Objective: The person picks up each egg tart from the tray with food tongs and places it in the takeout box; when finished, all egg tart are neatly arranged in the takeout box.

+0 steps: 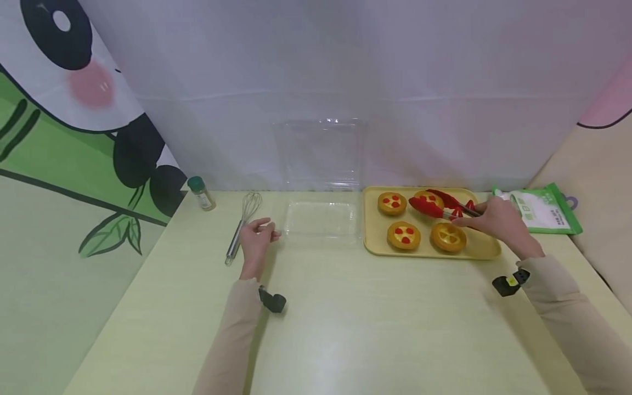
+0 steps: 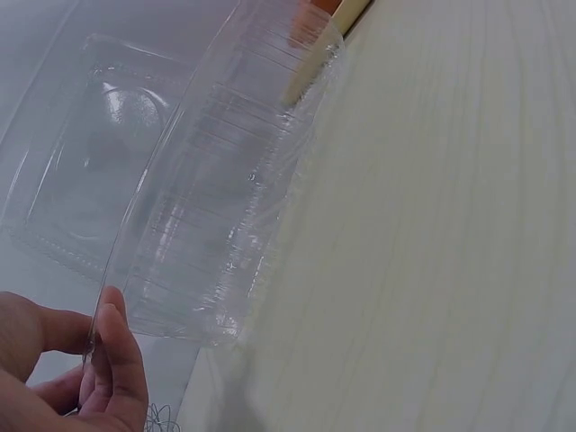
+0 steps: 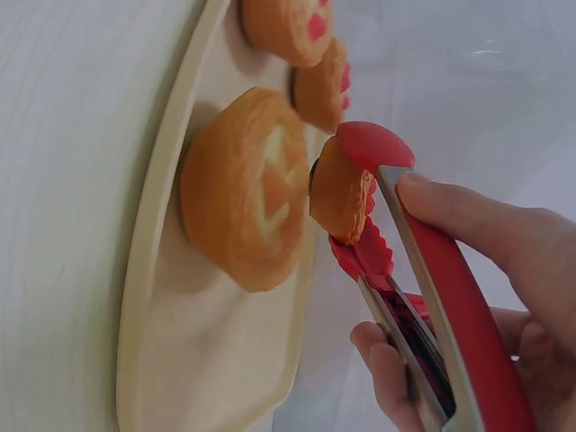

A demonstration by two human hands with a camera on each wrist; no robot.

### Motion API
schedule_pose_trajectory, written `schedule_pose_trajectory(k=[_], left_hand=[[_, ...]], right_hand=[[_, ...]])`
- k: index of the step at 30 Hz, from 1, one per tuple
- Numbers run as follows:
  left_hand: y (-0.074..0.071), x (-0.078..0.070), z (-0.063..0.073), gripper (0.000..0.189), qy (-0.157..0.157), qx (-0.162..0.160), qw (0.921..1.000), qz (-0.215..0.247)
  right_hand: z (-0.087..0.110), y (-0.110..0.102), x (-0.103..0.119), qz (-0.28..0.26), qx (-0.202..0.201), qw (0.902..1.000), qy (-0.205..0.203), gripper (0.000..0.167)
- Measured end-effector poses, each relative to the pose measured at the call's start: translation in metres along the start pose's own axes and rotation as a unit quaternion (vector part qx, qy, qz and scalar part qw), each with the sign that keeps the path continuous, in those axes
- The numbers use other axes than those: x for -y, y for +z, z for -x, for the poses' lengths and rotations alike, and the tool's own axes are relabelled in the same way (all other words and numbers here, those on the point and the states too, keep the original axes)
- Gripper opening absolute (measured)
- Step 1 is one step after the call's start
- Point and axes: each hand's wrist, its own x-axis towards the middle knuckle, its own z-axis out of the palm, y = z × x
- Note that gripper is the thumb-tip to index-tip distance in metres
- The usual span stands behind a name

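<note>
My left hand [image 1: 257, 241] pinches the rim of a clear plastic clamshell box [image 2: 207, 198] at its left corner, thumb on one side and fingers on the other. The box stands with its lid [image 1: 321, 153] raised against the back curtain. With my right hand [image 1: 501, 222] I grip red-tipped metal tongs [image 3: 468, 333]. Their tips sit on either side of a small tart with red pieces on top [image 3: 337, 198], at the back of the yellow tray [image 1: 380, 251]. A tart with orange-yellow wedges [image 1: 448, 237] lies in front of it.
Two more red-topped tarts, a back one [image 1: 392, 203] and a front one [image 1: 404, 236], are on the tray's left half. A green-white packet [image 1: 543, 211] lies right of the tray. At left are a whisk [image 1: 242, 225] and a green-capped jar [image 1: 201, 193].
</note>
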Motion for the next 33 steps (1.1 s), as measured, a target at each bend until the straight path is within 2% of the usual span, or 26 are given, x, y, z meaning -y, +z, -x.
schedule_pose_trajectory(k=[8,14,21,33], left_hand=[[-0.003,-0.003,0.000,0.030,0.006,-0.002,1.0000,0.007],[-0.002,-0.006,0.002,0.030,0.002,-0.003,0.9999,0.009],[0.004,-0.008,0.005,0.031,-0.006,0.013,0.9998,0.012],[0.000,-0.004,0.001,0.031,-0.008,0.005,0.9999,0.004]], right_hand=[[0.013,-0.005,0.009,-0.024,-0.007,0.9996,0.013,0.060],[0.020,-0.007,0.021,-0.028,-0.008,0.9995,-0.006,0.058],[0.029,-0.006,0.042,-0.046,0.001,0.9987,-0.021,0.072],[0.022,0.010,0.089,-0.062,0.029,0.9963,-0.051,0.085]])
